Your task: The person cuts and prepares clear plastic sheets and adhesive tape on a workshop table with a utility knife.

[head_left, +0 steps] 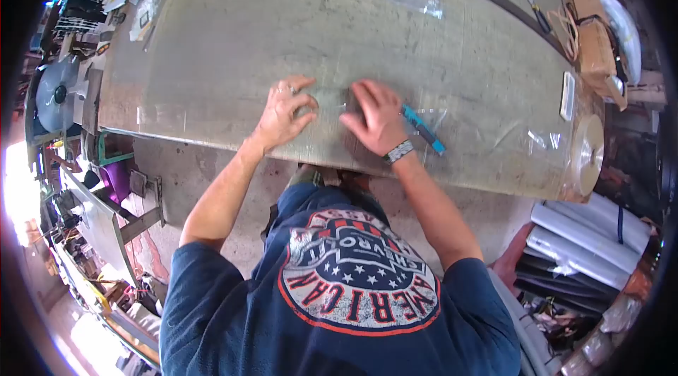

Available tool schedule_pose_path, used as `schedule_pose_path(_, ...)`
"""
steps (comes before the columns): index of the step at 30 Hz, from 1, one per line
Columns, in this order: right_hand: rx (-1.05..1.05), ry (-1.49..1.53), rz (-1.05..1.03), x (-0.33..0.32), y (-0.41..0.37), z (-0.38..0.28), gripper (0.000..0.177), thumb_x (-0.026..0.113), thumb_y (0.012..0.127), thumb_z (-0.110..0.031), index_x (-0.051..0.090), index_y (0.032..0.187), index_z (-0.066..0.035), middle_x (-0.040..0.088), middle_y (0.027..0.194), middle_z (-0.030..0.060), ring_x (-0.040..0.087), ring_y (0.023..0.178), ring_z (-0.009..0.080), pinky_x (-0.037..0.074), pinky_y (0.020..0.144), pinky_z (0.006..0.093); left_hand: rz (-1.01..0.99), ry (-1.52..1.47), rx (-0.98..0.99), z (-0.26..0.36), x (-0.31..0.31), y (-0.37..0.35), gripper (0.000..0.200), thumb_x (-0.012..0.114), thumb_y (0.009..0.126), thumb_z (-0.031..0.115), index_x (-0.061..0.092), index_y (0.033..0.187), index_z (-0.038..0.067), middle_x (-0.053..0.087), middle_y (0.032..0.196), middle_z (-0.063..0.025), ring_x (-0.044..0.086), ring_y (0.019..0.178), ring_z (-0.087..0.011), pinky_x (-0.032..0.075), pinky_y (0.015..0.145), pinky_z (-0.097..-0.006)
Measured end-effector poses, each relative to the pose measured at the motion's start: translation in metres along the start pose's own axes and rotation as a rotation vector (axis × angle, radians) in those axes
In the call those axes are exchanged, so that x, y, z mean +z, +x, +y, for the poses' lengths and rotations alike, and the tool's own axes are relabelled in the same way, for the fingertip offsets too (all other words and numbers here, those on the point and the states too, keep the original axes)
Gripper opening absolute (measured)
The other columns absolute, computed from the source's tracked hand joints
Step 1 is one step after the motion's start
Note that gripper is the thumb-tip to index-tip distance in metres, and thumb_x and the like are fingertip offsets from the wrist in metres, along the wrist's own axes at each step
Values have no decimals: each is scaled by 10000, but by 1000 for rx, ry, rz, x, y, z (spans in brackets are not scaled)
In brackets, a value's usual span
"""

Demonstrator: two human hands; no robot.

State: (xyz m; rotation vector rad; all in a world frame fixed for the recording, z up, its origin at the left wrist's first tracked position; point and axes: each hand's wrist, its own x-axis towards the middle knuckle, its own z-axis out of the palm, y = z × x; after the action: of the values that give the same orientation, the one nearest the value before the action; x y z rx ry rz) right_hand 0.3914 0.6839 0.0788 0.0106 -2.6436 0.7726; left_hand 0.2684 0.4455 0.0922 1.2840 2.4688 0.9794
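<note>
L hand [286, 115] & R hand [378, 118] press flat, fingers apart, on thin clear plastic film [330, 102]. The slim blue utility knife [424, 130] at 3 o'clock of R hand could nick the wrist if the film slips.

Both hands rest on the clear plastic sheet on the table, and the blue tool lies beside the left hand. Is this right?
Not quite. In the head view the blue tool lies beside the right hand, not the left hand. Both hands do rest on the clear plastic sheet on the table.
</note>
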Motion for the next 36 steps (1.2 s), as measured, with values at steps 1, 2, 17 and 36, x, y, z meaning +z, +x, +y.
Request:
schedule_pose_path(1, -25, 21, -18, 6, 12, -8, 543, 777, 892, -421, 656, 1287, -69, 643, 1275, 143, 583, 1221, 371, 441, 1036, 486, -2, -47, 11, 0, -4, 3, 234, 840, 821, 137, 713, 1012, 92, 602, 1460, -132, 518, 1387, -367, 452, 1107, -469)
schedule_pose_path(2, -48, 43, -38, 11, 22, -13, 561, 789, 881, -442, 663, 1275, -63, 649, 1274, 147, 582, 1235, 372, 439, 1047, 480, 4, -117, 2, 1, -7, 6, 237, 836, 817, 124, 711, 1014, 84, 643, 1373, -129, 570, 1307, -348, 482, 1058, -448)
schedule_pose_path(17, 741, 814, -167, -10, 149, 51, 171, 806, 922, -62, 686, 1029, -4, 760, 927, 73, 724, 781, 155, 594, 725, 293, -342, -556, -481, -148, -159, 52, 346, 898, 774, 165, 708, 1010, -1, 718, 830, -42, 656, 774, -137, 534, 709, -315)
schedule_pose_path(36, 621, -647, 85, -39, 254, 216, 837, 882, 797, -296, 505, 1488, -11, 628, 1347, 241, 629, 1135, 439, 520, 985, 499, 296, -133, -492, -310, -224, 156, 225, 819, 878, 164, 715, 967, -15, 650, 734, -58, 558, 649, -118, 470, 598, -339)
